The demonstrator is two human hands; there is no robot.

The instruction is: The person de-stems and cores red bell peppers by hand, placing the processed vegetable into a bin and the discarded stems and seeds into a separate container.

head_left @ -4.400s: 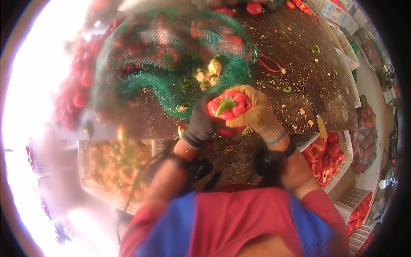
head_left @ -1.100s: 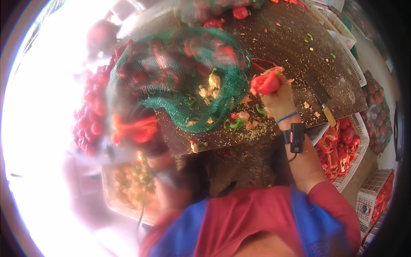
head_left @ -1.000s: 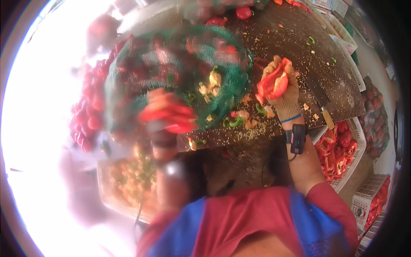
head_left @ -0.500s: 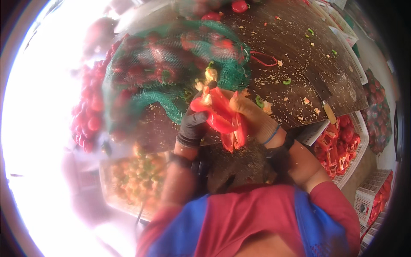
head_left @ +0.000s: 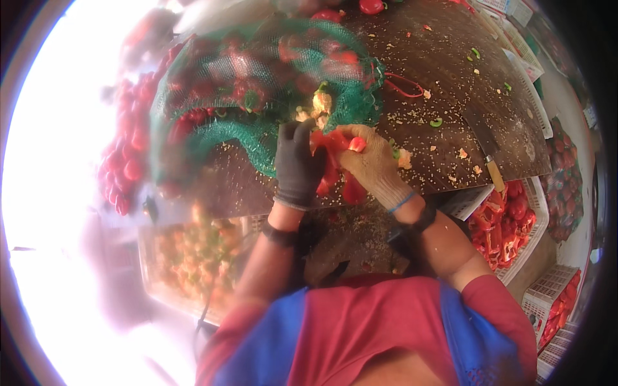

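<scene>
A split red bell pepper (head_left: 332, 168) hangs between my two hands at the table's near edge, its pieces opened downward. My right hand (head_left: 373, 166), in a tan knit glove, is closed around its right side with the thumb over the flesh. My left hand (head_left: 300, 166), in a dark grey glove, grips the other side, back of the hand up; its fingertips are partly hidden. Just beyond the fingers lie pale seedy pepper cores (head_left: 322, 103). Behind them spreads a green mesh bag (head_left: 225, 77) filled with red peppers.
A wooden-handled knife (head_left: 493, 172) rests on the seed-strewn brown table (head_left: 444, 154). Below right stands a white crate (head_left: 539, 222) of opened red peppers. At lower left, a pale crate (head_left: 147, 270) holds cores. Glare washes out the left side.
My left hand has turned over, back now up, and moved a little up and right along the pepper. The pepper has twisted and is more covered by my hands.
</scene>
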